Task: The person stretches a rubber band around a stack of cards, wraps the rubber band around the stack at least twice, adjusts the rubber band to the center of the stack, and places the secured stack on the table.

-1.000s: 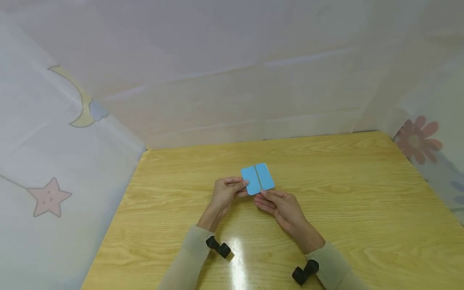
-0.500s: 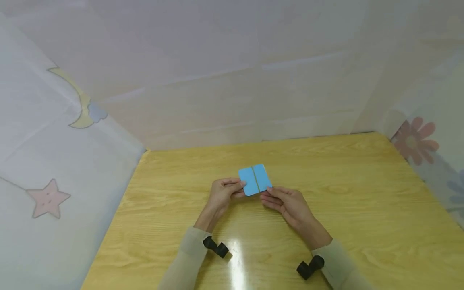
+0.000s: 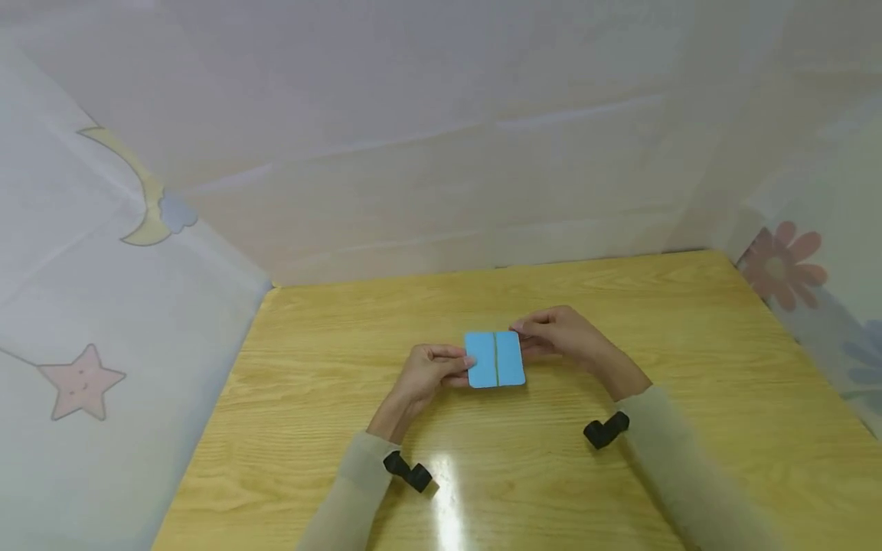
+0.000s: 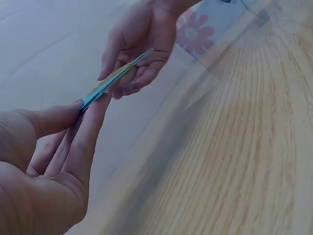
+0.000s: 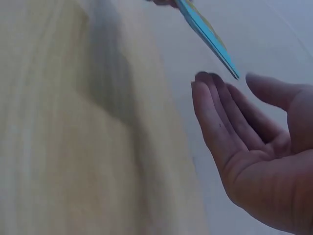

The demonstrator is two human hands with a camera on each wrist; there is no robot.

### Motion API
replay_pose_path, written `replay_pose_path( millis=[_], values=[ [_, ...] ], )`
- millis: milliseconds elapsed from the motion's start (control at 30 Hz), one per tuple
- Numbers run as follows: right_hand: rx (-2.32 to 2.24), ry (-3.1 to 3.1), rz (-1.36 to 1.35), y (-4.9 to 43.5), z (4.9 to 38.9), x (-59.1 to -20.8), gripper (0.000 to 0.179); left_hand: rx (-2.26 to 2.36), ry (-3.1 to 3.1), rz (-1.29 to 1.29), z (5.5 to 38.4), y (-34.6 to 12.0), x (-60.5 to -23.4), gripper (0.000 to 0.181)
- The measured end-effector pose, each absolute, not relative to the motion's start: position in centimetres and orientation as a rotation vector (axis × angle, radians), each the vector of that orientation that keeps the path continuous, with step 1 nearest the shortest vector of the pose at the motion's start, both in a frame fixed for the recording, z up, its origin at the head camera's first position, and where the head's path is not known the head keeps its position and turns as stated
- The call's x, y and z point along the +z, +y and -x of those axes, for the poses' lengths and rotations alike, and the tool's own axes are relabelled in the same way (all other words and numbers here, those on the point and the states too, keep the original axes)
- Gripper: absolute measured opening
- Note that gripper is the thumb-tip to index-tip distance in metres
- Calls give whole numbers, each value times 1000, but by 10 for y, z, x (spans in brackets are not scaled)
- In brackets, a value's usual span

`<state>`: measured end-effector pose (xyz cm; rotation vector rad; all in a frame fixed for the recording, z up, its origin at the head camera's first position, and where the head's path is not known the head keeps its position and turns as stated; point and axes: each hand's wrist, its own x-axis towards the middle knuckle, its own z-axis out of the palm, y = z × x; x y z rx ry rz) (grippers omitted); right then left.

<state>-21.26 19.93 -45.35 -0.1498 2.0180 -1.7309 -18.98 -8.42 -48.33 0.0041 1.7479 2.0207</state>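
A thin stack of light blue square cards (image 3: 511,367) is held up above the table, with a yellowish rubber band (image 3: 496,360) across its middle. My left hand (image 3: 426,373) pinches its left edge between thumb and fingers. Seen nearly edge-on in the left wrist view, the stack (image 4: 100,90) shows several thin layers under the band. At its upper right corner is my right hand (image 3: 561,333). The right wrist view has that hand's thumb and fingers (image 5: 230,117) parted, a little away from the stack's tip (image 5: 215,44).
A wood-grain table (image 3: 331,329) lies beneath both hands. Pale cloth walls (image 3: 441,176) enclose it at the back and sides, printed with a moon, a star and a flower. Black wrist mounts (image 3: 408,471) sit on both sleeves.
My right hand has gone from the stack's lower edge up to its upper right corner, moving right and away. The stack has turned to lie squarer and sits slightly lower in view.
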Motion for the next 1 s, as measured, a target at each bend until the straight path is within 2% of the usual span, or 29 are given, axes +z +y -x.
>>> replay_pose_path(
  millis=[100, 400, 700, 1000],
  values=[
    [-1604, 2076, 264, 202, 224, -443, 49, 2009, 1746, -20, 189, -83, -483, 22],
    [-1388, 2152, 399, 198, 237, -429, 29, 2010, 1718, -61, 190, -79, -481, 23],
    [-1416, 2185, 389, 186, 240, -434, 31, 2025, 1725, -64, 192, -80, -483, 18],
    [-1426, 2196, 352, 182, 239, -436, 28, 2016, 1712, -63, 192, -79, -478, 21]
  ],
)
